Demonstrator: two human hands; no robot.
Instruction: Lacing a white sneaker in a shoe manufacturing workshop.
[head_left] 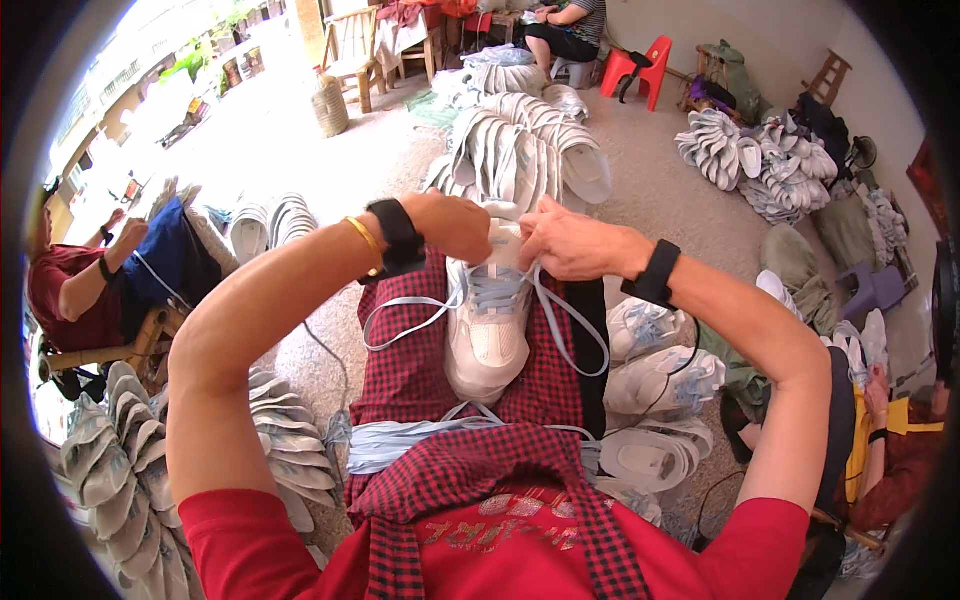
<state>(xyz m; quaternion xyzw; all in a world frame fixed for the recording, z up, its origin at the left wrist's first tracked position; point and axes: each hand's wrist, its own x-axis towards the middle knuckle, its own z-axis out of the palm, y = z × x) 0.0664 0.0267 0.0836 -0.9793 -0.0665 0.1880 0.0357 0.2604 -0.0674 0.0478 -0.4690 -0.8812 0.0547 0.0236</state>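
A white sneaker (487, 350) lies on my lap between my thighs, its toe toward me. Pale blue shoelaces (495, 290) cross its front, and a long loose loop hangs out on each side. At the left of the shoe's upper opening is my left hand (450, 228), its fingers closed; what they grip is hidden. My right hand (578, 243) pinches at the opposite side, where the right lace loop runs up to its fingers. A bundle of pale blue laces (410, 446) rests across my lap on the red-and-black checked apron (400, 385).
Rows of white shoes (510, 150) stand ahead, with stacked shoe parts (120, 480) at the left and bagged shoes (665, 380) at the right. Co-workers sit at the left (75, 285), right (885, 470) and back (570, 25). A red chair (645, 70) stands behind.
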